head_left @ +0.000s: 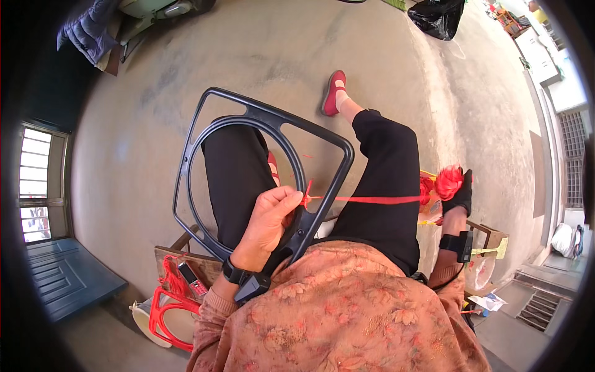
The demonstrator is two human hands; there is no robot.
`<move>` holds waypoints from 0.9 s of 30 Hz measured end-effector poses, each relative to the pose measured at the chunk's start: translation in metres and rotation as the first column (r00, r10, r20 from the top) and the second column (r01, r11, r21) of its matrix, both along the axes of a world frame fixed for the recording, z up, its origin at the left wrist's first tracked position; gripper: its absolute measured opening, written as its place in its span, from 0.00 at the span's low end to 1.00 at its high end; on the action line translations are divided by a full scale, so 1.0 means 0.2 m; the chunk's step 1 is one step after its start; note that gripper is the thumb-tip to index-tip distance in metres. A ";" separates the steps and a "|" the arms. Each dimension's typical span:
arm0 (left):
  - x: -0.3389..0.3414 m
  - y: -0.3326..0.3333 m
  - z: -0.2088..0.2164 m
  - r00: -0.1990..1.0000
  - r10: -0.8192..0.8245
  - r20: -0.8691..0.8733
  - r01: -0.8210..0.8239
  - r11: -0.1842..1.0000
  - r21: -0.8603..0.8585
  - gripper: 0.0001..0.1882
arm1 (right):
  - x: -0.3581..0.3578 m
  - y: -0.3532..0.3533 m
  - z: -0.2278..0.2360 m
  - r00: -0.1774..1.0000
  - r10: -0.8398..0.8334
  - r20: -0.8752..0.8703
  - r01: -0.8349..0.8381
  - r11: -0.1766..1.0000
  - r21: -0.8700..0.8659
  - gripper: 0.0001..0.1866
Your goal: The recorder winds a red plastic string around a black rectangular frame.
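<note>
Both hands (273,217) (457,197) grip taut red cord (372,199).

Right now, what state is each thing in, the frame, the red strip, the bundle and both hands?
Black frame: tilted across the lap, bare but for one knot.
Red strip: pulled taut from the frame to the right hand.
Red bundle: bunched in the right hand.
Left hand: closed on the frame at the knot.
Right hand: dark-gloved, closed on the bundle.
Red frame: lying beside the seat.
</note>
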State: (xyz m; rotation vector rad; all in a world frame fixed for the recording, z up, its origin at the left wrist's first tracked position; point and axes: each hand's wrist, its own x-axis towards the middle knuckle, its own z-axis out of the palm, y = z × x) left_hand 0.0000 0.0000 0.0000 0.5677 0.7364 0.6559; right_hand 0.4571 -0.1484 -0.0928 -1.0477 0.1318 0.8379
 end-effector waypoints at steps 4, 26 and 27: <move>0.06 0.02 0.01 0.999 -0.050 0.001 0.050 0.998 -0.026 0.08 | -0.25 0.21 0.38 0.927 0.249 0.281 -0.195 0.959 -0.208 0.24; 0.03 -0.05 -0.20 0.997 0.047 0.068 -0.046 0.999 -0.025 0.15 | -1.20 0.87 0.24 0.336 0.762 0.554 -0.787 0.550 -0.279 0.10; 0.00 -0.06 -0.19 0.997 0.047 0.063 -0.048 0.999 0.013 0.16 | -1.20 0.86 0.24 0.366 0.764 0.532 -0.792 0.555 -0.253 0.10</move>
